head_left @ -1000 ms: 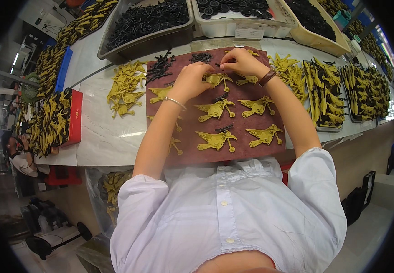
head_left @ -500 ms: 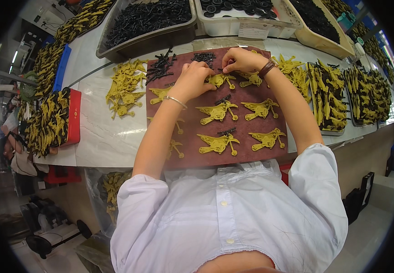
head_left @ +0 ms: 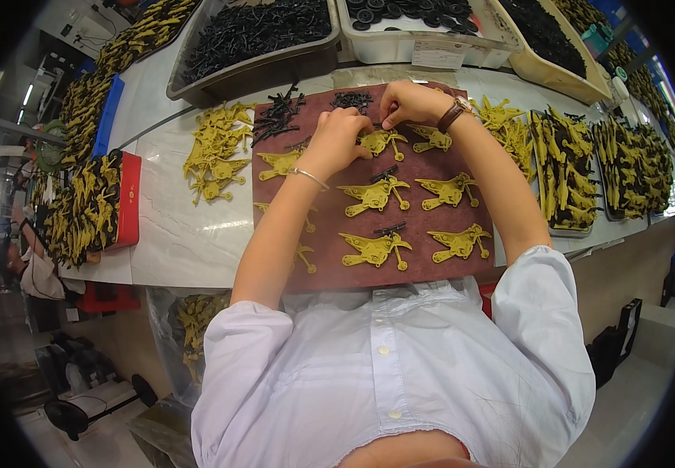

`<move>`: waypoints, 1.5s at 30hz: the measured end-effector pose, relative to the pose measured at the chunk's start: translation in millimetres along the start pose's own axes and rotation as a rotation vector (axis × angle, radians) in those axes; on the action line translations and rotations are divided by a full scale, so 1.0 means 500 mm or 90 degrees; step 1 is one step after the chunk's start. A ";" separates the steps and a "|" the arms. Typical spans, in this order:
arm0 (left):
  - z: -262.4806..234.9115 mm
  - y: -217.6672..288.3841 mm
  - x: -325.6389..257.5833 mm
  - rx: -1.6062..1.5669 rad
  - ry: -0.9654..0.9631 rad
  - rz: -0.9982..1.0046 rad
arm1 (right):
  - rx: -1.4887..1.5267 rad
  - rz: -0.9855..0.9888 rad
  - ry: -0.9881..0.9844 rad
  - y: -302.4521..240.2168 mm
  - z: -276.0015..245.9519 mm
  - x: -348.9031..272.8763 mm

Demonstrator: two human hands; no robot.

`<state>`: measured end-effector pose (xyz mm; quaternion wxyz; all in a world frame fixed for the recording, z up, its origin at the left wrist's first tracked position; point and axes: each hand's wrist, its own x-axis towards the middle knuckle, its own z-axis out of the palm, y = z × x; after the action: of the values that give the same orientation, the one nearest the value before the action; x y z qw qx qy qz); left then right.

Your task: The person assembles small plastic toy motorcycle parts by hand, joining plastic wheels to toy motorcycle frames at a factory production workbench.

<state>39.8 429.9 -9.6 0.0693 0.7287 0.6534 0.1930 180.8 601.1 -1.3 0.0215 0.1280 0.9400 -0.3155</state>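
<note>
My left hand is curled at the left end of a yellow plastic part in the far row on the dark red mat. Its thumb and fingers close around that end and hide it. Above the same part, my right hand pinches a small black plastic piece, only partly visible. Similar yellow parts lie in rows nearer me, such as one with a black piece at its upper edge. A loose yellow part rests below my right wrist.
Small black pieces are heaped at the mat's far left. Yellow parts pile up on the white table at left. Behind the mat stand a grey bin and a white bin. Filled trays line the right; a red tray stands left.
Both hands stay at the same yellow part, with fingertips barely shifted. The whole view has moved slightly.
</note>
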 end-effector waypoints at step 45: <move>0.032 0.121 0.194 -0.705 0.174 -0.112 | 0.717 0.051 0.423 0.012 -0.050 -0.159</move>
<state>108.6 518.9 15.7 0.3710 0.4952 0.5163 0.5921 260.2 602.6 24.8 -0.3287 0.2453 0.5820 -0.7022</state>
